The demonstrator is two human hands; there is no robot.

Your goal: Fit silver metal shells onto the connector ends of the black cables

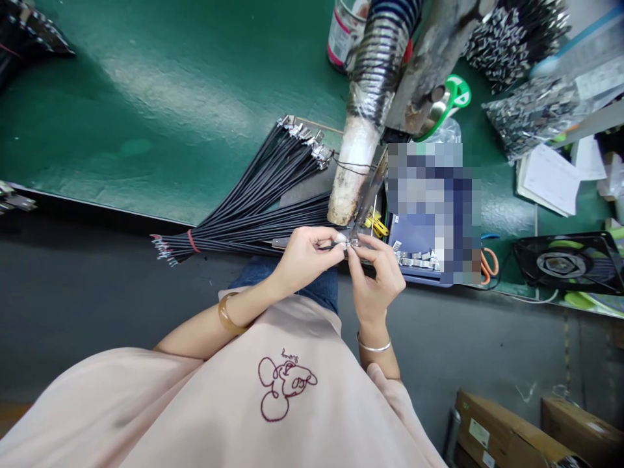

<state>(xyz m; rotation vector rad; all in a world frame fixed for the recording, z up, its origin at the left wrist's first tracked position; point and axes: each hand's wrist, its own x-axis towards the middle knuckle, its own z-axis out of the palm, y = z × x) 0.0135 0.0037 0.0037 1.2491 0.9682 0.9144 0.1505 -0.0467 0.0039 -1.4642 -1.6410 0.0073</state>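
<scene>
My left hand point(307, 257) is closed in a pinch at the near edge of the bench, below the pale nozzle. A black cable from the bundle point(229, 224) runs up to these fingers, and its end is mostly hidden by them. My right hand point(377, 276) pinches a small metal connector point(354, 242) right beside the left fingertips. The bundle is tied with a red band point(194, 240) and fans out to the right. Its upper cables end in metal connectors point(307, 143). To the right, more loose connectors point(416, 260) lie in a blue tray point(429, 281).
A ribbed hose with a whitish nozzle point(348, 175) hangs just beyond my hands, next to a metal arm point(414, 84). Orange-handled scissors point(489, 265), a black fan point(568, 263), a notepad point(548, 179) and a bag of metal parts point(533, 117) are at the right. Cardboard boxes point(507, 429) stand on the floor.
</scene>
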